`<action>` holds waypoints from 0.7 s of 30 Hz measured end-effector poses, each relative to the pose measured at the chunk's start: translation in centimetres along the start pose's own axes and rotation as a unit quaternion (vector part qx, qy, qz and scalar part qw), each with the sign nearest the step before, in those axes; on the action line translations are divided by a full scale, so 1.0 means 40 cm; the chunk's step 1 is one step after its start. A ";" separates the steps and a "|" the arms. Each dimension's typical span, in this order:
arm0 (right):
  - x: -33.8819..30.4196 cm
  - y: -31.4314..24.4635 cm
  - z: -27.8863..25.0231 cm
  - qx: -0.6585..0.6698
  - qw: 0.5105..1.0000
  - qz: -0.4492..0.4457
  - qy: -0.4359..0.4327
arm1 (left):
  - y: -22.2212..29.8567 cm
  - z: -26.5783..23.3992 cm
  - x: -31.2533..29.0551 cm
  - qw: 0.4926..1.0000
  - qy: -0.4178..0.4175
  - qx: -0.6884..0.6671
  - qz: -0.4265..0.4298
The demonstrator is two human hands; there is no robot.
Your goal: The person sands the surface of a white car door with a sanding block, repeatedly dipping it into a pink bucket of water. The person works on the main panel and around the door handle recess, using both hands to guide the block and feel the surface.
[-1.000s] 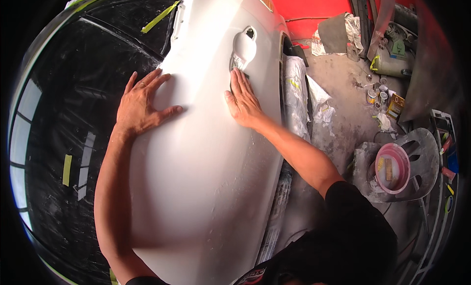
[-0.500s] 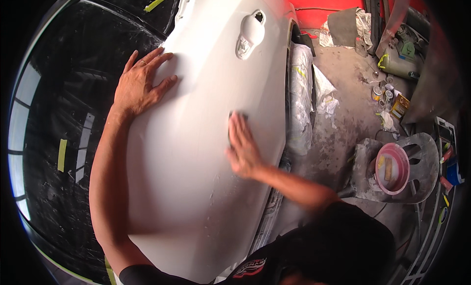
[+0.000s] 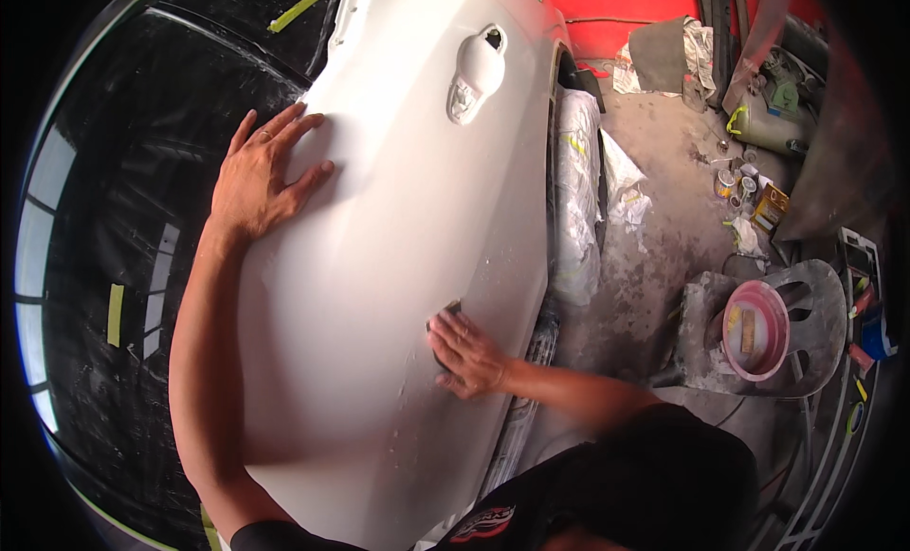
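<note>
left hand [image 3: 256,183] spread at edge of white panel [image 3: 370,305], gripping nothing; right hand [image 3: 466,354], fingers nearly straight, holds dark pad [image 3: 454,307] against panel. flat, even pressure probably best over the curve.

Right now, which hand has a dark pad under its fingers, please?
The right hand, with the dark pad against the white door; the left hand shows none.

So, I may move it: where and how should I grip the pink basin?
Probably opposite sides of the pink basin's exposed round rim, coming from the left: the slotted chair back flanks its right. A block lies inside, so keep the basin level.
</note>
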State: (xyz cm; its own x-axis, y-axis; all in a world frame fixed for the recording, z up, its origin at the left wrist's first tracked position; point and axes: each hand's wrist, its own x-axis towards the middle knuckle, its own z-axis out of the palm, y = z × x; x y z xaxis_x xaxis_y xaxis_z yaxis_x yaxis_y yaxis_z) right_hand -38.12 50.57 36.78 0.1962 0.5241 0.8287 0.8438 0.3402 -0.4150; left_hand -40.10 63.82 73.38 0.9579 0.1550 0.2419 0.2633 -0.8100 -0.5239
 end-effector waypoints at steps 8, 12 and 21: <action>0.354 0.276 -0.136 0.023 0.958 0.239 0.154 | 0.002 -0.019 -0.001 1.000 0.002 0.007 -0.008; 0.194 0.067 -0.066 -0.034 0.998 0.056 0.018 | -0.002 -0.002 -0.009 1.000 -0.016 -0.008 -0.011; 0.283 0.112 -0.122 -0.025 0.988 0.154 0.015 | -0.003 -0.016 -0.010 1.000 -0.013 -0.017 -0.009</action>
State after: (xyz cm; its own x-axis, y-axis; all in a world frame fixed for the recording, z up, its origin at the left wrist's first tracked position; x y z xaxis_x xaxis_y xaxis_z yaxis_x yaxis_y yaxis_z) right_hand -29.66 54.23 46.14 0.4621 0.5734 0.6765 0.7650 0.1280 -0.6311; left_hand -40.57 63.49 73.88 0.9557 0.1835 0.2301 0.2769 -0.8256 -0.4916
